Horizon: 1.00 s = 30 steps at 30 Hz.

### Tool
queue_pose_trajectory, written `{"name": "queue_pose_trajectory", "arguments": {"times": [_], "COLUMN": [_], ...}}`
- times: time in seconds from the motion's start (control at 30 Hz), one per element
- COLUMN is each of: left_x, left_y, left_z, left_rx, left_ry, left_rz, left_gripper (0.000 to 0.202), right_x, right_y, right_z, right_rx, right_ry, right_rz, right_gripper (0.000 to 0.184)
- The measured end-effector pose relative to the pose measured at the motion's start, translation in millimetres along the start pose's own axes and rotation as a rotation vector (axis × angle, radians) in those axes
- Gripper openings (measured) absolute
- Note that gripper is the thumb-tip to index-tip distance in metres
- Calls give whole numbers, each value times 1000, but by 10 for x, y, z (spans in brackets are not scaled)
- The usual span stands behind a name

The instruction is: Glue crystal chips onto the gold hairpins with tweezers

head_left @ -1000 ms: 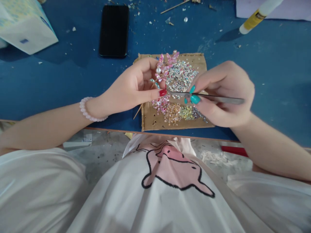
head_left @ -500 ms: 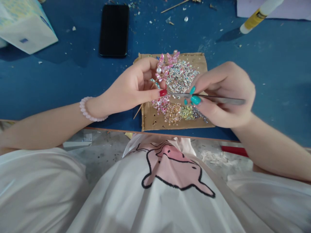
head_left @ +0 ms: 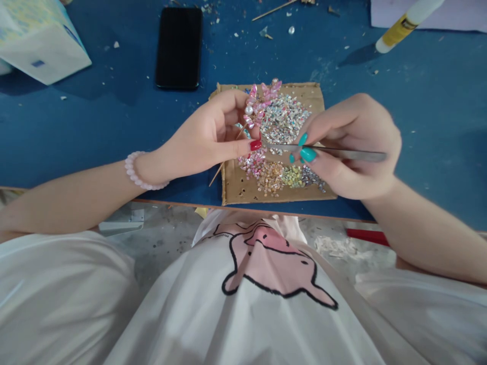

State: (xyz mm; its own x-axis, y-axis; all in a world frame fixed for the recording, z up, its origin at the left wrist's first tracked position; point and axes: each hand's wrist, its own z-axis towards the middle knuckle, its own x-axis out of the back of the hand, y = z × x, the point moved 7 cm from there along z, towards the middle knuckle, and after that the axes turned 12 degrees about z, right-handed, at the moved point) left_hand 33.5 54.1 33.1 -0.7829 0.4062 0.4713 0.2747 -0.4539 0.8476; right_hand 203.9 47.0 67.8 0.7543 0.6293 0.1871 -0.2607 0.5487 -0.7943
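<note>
1. Blue tabletop [head_left: 125,121], littered with small scraps, spans the upper half of the frame; near its front edge, at centre, lies a flat brown cardboard sheet [head_left: 234,185]
2. Pink ornament of glossy petal-shaped pieces with white pearl beads [head_left: 256,111], seen above the cardboard just above the frame's centre; a thin tan wooden stick [head_left: 216,175] slants from behind the fingers to the lower left
3. Left hand [head_left: 213,134]: fingers curled and thumb extended, closed on the base of the ornament; the exact contact is hidden behind the fingers
4. Right hand [head_left: 353,129]: thumb and fingers pinched firmly about slim grey metal tweezers [head_left: 350,153], held nearly level, tip towards the left thumbnail; whether the tip touches the thumb or grips a chip cannot be told
5. Loose chips on the cardboard: a broad silvery multicoloured heap [head_left: 287,119] above, with pink [head_left: 252,163], peach-orange [head_left: 271,178], yellow-green [head_left: 292,176] and grey heaps [head_left: 312,178] in a row below
6. Step in hand, as judged: close tweezer work at the left fingertips, one hand steadying, the other presenting the tool
7. Next move, as judged: calls for a light, even pinch on the tweezers and a motionless ornament
</note>
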Motion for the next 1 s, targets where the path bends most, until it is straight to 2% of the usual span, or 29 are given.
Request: {"name": "queue_pose_trajectory", "arguments": {"times": [0.27,0.43,0.53,0.8,1.0], "left_x": [0,-18,-45,-39,-18], "left_y": [-37,0,49,76,103], "left_z": [-4,-3,12,23,14], "left_rx": [23,5,-1,-23,-59], "left_ry": [-9,-28,-53,-76,-63], "left_rz": [5,47,33,51,40], "left_gripper": [61,55,54,59,55], "right_x": [-4,60,52,53,155], "right_y": [11,95,114,143,200], "right_z": [-7,-22,-5,22,35], "right_rx": [-6,-70,-123,-106,-110], "right_ry": [18,133,137,111,131], "right_rz": [44,314,384,411,221], "right_gripper": [12,23,23,24,17]}}
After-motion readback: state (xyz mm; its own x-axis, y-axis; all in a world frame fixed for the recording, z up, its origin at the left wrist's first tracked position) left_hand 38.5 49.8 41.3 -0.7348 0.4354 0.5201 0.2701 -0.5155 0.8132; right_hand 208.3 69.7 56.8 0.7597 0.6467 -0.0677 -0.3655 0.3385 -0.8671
